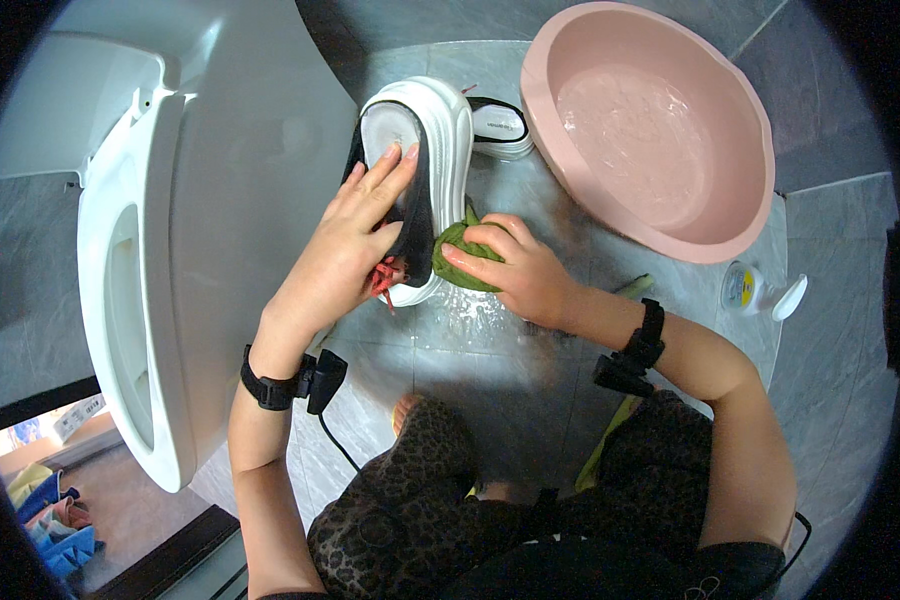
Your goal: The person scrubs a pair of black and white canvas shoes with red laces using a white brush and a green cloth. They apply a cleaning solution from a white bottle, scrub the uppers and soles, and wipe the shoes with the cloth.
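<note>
A wet shoe with a thick white sole (pixel 450 165) and black upper is tilted on its side on the grey tiles, its opening facing my left hand. My left hand (pixel 330 236) lies over that opening, fingertips on the pale insole (pixel 390 127) and the thumb at the collar, holding the shoe. Red laces (pixel 382 277) hang below the thumb. In my right hand (pixel 529 274) is a bunched green cloth (pixel 457 262), pressed against the sole's edge near its lower end. A second white-soled shoe (pixel 499 124) stands behind the first, partly hidden by it.
A pink basin (pixel 742 169) with a little water stands at the upper right. A pump bottle (pixel 741 289) is below it. A green handle (pixel 636 286) shows behind my right forearm. The toilet (pixel 165 315) fills the left. Water wets the tiles (pixel 472 319).
</note>
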Tool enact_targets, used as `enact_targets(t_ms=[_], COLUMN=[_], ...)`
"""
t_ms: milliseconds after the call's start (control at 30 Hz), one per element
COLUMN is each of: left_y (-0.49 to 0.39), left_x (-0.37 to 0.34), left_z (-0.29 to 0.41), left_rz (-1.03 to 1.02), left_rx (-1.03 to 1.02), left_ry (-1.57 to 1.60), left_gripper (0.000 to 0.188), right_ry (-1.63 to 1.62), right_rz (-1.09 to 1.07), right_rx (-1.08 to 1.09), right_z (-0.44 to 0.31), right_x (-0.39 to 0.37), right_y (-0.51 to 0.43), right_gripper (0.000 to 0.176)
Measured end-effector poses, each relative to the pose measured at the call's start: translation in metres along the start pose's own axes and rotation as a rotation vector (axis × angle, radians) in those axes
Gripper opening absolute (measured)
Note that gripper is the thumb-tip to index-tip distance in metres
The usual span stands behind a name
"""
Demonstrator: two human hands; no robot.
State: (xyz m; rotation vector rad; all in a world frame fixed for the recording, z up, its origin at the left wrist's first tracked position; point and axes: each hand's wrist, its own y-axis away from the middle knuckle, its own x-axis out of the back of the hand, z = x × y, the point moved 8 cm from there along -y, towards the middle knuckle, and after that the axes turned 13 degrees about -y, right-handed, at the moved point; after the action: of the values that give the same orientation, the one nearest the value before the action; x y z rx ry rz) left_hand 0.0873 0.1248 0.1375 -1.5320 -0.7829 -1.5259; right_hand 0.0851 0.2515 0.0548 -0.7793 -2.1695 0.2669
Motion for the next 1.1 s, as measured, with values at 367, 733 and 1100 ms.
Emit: enact_targets(t_ms=[367, 733, 1100], left_y=[0.004, 0.019, 0.024], left_x=[0.005, -0.017, -0.037], left_z=[-0.022, -0.06, -0.066], left_rz=[0.103, 0.164, 0.025], left_rx=[0.14, 0.364, 0.399], left_ry=[0.151, 0.337, 0.451], left_gripper=[0.036, 0.05, 0.071], right_ry=[0.098, -0.272, -0.394], right_rz=[-0.058, -0.256, -0.242], right_rx=[0.049, -0.228, -0.904], right_z=[-0.002, 0.016, 0.161], right_x=[-0.034, -0.009, 0.174], right_y=[0.018, 0.019, 0.035], right_gripper=[0.049, 0.059, 0.038])
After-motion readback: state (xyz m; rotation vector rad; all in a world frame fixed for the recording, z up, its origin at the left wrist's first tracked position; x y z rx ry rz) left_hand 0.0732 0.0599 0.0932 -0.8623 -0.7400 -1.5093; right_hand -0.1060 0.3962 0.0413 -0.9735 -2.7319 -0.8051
